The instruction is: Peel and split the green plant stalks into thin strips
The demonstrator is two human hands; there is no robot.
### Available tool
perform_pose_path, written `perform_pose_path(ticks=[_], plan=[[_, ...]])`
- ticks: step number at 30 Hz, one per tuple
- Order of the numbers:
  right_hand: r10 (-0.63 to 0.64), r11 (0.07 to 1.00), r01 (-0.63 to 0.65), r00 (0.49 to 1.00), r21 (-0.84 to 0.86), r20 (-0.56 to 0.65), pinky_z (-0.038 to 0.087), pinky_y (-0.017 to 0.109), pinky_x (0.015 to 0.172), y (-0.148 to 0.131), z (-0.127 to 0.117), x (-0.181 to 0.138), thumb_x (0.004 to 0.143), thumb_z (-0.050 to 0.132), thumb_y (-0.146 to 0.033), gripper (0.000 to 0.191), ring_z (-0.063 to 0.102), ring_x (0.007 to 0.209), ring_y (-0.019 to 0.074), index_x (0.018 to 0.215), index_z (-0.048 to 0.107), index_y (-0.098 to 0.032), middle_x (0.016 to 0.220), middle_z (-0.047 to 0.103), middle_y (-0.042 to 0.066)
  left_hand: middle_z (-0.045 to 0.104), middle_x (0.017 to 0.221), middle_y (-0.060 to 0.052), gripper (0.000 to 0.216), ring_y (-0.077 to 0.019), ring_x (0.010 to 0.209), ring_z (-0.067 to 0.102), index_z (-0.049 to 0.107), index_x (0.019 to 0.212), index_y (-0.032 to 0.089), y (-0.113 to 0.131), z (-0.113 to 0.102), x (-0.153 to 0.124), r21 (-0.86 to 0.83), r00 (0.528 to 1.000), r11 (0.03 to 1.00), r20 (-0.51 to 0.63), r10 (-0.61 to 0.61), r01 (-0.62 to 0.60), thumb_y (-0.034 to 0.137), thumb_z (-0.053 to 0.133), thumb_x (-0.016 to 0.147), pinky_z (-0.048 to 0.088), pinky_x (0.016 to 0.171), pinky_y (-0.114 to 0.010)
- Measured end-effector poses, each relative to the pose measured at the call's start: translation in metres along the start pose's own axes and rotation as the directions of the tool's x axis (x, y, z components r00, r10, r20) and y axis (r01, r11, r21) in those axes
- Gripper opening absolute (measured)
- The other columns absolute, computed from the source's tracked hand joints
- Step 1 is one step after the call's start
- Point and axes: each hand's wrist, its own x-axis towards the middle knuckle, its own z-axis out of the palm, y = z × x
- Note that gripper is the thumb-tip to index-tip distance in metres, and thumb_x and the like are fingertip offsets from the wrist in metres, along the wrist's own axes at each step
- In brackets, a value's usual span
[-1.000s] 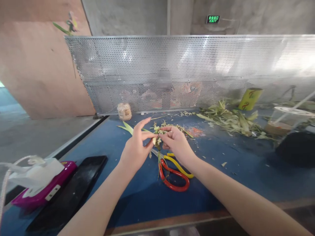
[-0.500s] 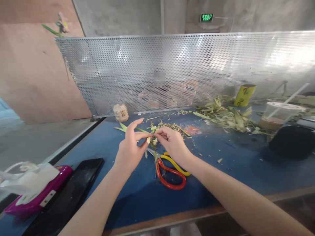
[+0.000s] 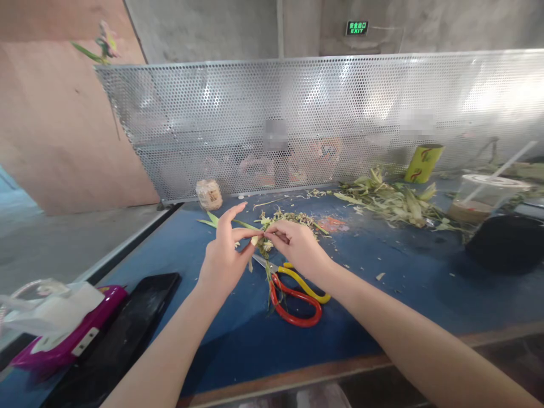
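left hand [image 3: 223, 255]: pinching pale plant piece [image 3: 254, 241] | right hand [image 3: 302, 245]: fingertips closed, contents hidden, likely steadying it | both near red-and-yellow-handled scissors' [image 3: 292, 289] blade end

Glare whitens the perforated panel [image 3: 323, 107] at right; soft shadows darken the blue tabletop [image 3: 361, 252].

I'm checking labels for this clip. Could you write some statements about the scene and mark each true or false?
1. The scissors have one red handle and one yellow handle. True.
2. The left hand is holding the red handle. False: its thumb and forefinger pinch a small pale piece beside the right hand.
3. A flat black device lies to the left of the scissors. True.
4. The yellow container is nearer the person than the leaf pile. False: it is behind the pile.
5. A straw sticks up from the clear cup. True.
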Motion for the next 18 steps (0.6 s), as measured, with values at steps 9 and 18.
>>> perform_pose_path(ticks=[9,18], plan=[[0.046,0.997,-0.047,0.999,0.068,0.010,0.030,0.022,0.050,0.0022,-0.0024,0.0026,0.077,0.047,-0.021,0.012,0.034,0.047,0.0077,0.072,0.057,-0.019,0.052,0.043,-0.004,0.064,0.097,-0.002,0.070,-0.0194,0.084,0.063,0.020,0.132,0.029,0.0008,-0.0004,-0.0009,-0.030,0.997,0.997,-0.032,-0.073,0.072,0.027,0.057,0.073,0.048,0.064,-0.025],[0.059,0.997,-0.059,0.998,0.059,0.002,0.029,0.021,0.050,0.0023,-0.0010,0.0009,0.076,0.049,-0.021,0.011,0.033,0.047,0.0071,0.071,0.058,-0.017,0.050,0.040,-0.005,0.068,0.089,0.000,0.074,-0.0186,0.086,0.063,0.018,0.133,0.029,0.0018,-0.0001,-0.0004,-0.026,0.998,0.998,0.008,-0.057,0.057,0.024,0.059,0.072,0.049,0.068,-0.024]])
